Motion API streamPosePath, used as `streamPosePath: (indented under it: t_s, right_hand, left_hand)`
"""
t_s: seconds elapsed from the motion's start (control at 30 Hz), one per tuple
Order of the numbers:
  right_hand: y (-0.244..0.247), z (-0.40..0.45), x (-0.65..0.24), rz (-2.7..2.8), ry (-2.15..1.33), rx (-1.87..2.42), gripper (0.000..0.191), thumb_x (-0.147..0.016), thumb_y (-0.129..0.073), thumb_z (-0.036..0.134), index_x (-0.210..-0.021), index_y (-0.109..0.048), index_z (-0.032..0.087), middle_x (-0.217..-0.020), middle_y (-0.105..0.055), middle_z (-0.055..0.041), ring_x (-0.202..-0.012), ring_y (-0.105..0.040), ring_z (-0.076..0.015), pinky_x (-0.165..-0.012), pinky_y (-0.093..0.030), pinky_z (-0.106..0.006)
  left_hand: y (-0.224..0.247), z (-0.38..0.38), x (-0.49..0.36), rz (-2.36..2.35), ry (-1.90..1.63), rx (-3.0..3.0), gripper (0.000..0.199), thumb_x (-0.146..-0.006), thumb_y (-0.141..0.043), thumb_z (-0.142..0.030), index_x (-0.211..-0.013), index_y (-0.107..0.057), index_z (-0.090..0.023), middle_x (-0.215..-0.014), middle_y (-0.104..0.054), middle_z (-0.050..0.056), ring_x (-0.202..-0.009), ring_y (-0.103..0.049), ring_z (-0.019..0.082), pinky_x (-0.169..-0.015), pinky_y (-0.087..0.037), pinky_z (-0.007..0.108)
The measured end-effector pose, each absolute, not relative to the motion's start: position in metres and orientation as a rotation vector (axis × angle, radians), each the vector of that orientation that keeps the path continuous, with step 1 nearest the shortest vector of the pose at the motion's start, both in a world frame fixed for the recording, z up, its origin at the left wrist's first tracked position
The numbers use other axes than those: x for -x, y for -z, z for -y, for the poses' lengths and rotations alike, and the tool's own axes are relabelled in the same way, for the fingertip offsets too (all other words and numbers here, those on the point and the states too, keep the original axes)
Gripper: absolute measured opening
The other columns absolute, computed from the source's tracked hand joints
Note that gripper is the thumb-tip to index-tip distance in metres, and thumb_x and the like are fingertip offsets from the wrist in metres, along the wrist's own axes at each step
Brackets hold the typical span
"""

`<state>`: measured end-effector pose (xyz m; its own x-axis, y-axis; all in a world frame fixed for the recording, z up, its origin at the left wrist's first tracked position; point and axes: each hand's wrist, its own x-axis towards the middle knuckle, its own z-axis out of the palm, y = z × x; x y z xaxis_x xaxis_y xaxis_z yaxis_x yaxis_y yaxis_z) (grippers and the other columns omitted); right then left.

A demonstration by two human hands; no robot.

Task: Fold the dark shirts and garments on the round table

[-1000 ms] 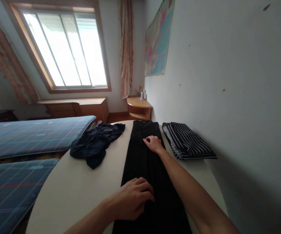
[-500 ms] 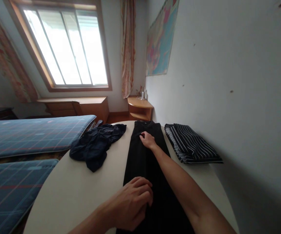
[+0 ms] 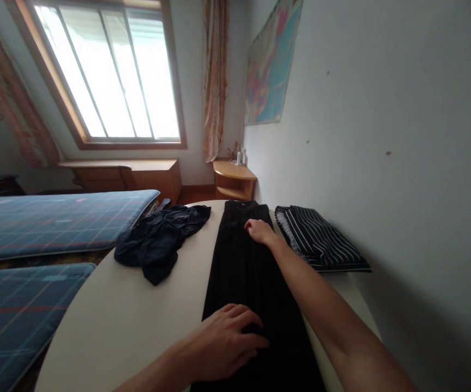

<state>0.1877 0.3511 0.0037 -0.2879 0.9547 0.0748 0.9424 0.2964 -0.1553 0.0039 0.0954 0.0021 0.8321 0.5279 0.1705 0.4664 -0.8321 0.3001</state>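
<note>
Right hand (image 3: 261, 232) over long, smooth cloth (image 3: 235, 272).

Black trousers (image 3: 231, 272) before you: plain, lightly creased, laid flat lengthwise on pale table (image 3: 137, 305), waist farthest from you, length running toward you, out of view.

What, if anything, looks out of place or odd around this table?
The dark navy garment on the left of the table lies in a crumpled heap, odd beside the laid-out black garment and the folded striped cloth. A few dark marks also spot the white wall. Nothing looks spilled.
</note>
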Motion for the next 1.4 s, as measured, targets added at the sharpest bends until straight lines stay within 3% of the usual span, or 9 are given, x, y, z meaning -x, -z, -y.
streamPosePath:
  t_s: [0.13,0.53,0.87,1.07,1.13,1.2,1.27,1.33,1.4]
  right_hand:
    - [-0.009,-0.347,-0.21,2.557,-0.118,1.683,0.031,-0.083,-0.052,0.014,-0.103,-0.072,0.026,-0.111,-0.072,-0.0024,-0.107,-0.064,-0.0214,-0.09,-0.045,-0.03]
    - [0.001,-0.332,-0.225,2.666,0.073,1.497,0.018,-0.094,-0.052,0.02,-0.108,-0.063,0.02,-0.115,-0.065,-0.0077,-0.106,-0.061,-0.0216,-0.09,-0.042,-0.032]
    - [0.013,-0.325,-0.216,2.563,0.109,1.439,0.023,-0.099,-0.043,0.024,-0.116,-0.059,0.021,-0.122,-0.063,-0.0088,-0.109,-0.058,-0.0217,-0.092,-0.042,-0.034]
    - [0.038,-0.321,-0.211,2.456,0.059,1.484,0.045,-0.097,-0.039,0.024,-0.139,-0.048,0.011,-0.144,-0.051,-0.0137,-0.13,-0.047,-0.0228,-0.108,-0.035,-0.035]
    - [0.043,-0.32,-0.209,2.409,0.013,1.563,0.053,-0.096,-0.039,0.029,-0.145,-0.041,0.007,-0.152,-0.041,-0.0161,-0.139,-0.039,-0.0241,-0.115,-0.028,-0.037]
    - [0.047,-0.318,-0.207,2.372,-0.047,1.647,0.06,-0.096,-0.037,0.036,-0.149,-0.036,0.006,-0.157,-0.033,-0.0164,-0.145,-0.03,-0.0256,-0.118,-0.02,-0.039]
    - [0.05,-0.316,-0.205,2.359,-0.093,1.688,0.064,-0.096,-0.036,0.04,-0.15,-0.034,0.006,-0.158,-0.03,-0.015,-0.147,-0.025,-0.026,-0.12,-0.016,-0.04]
    - [0.051,-0.312,-0.205,2.366,-0.106,1.692,0.065,-0.096,-0.036,0.041,-0.151,-0.033,0.007,-0.158,-0.03,-0.0138,-0.147,-0.024,-0.0256,-0.12,-0.015,-0.04]
    - [0.05,-0.305,-0.205,2.379,-0.1,1.689,0.065,-0.096,-0.036,0.041,-0.151,-0.033,0.007,-0.158,-0.03,-0.0134,-0.147,-0.024,-0.0256,-0.12,-0.015,-0.041]
  left_hand:
    - [0.005,-0.098,-0.008,-0.751,-0.34,-2.905,0.025,-0.096,-0.058,-0.024,-0.119,-0.063,-0.034,-0.115,-0.063,-0.002,-0.102,-0.062,0.016,-0.089,-0.049,0.031]
    - [0.007,-0.098,-0.016,-0.634,-0.391,-3.094,0.011,-0.1,-0.052,-0.028,-0.102,-0.062,-0.025,-0.118,-0.066,-0.003,-0.102,-0.06,0.013,-0.076,-0.047,0.025]
    - [0.004,-0.097,-0.011,-0.557,-0.46,-2.927,0.006,-0.098,-0.055,-0.029,-0.1,-0.059,-0.025,-0.113,-0.067,-0.004,-0.113,-0.056,0.015,-0.102,-0.039,0.028]
    - [0.007,-0.094,-0.014,-0.534,-0.428,-2.778,0.01,-0.097,-0.056,-0.033,-0.095,-0.063,-0.027,-0.117,-0.067,-0.004,-0.113,-0.058,0.014,-0.108,-0.038,0.029]
    - [0.007,-0.093,-0.015,-0.529,-0.408,-2.747,0.013,-0.098,-0.054,-0.033,-0.096,-0.065,-0.028,-0.122,-0.066,-0.004,-0.123,-0.053,0.016,-0.114,-0.032,0.034]
    - [0.004,-0.092,-0.015,-0.569,-0.36,-2.714,0.016,-0.096,-0.056,-0.035,-0.108,-0.066,-0.031,-0.138,-0.057,-0.003,-0.14,-0.038,0.024,-0.12,-0.023,0.047]
    - [-0.001,-0.091,-0.014,-0.636,-0.271,-2.676,0.04,-0.092,-0.061,-0.037,-0.131,-0.056,-0.034,-0.154,-0.04,0.001,-0.148,-0.021,0.033,-0.118,-0.018,0.061]
    - [-0.005,-0.089,-0.014,-0.668,-0.201,-2.647,0.061,-0.09,-0.063,-0.038,-0.146,-0.04,-0.036,-0.16,-0.03,0.005,-0.147,-0.017,0.038,-0.113,-0.018,0.069]
    - [-0.002,-0.085,-0.017,-0.647,-0.183,-2.642,0.062,-0.091,-0.061,-0.04,-0.148,-0.037,-0.039,-0.16,-0.027,0.005,-0.147,-0.018,0.04,-0.111,-0.02,0.072]
